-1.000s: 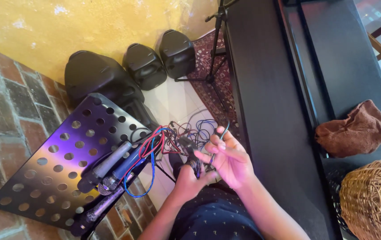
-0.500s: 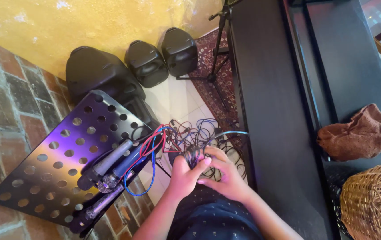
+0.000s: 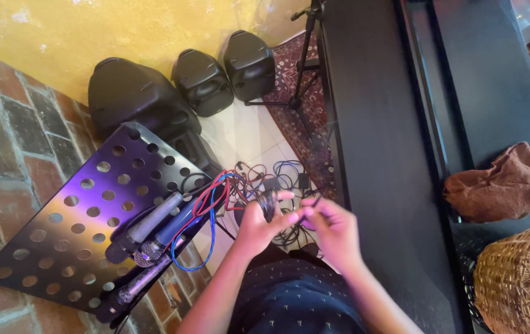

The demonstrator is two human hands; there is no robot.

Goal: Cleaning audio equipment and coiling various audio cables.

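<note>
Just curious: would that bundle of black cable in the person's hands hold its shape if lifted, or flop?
Probably floppy: the black cable bends in loops between the left hand and right hand. Likely light, since fingertips hold it. It may snag the cable tangle beneath.

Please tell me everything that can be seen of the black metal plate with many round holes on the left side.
The black perforated metal music-stand plate is flat, with rows of round holes, and reflects purple light. It stands tilted beside the brick wall, left of the person's hands. Three microphones lie along its lower lip, with red and blue cables looped over them. Neither hand touches it.
</note>
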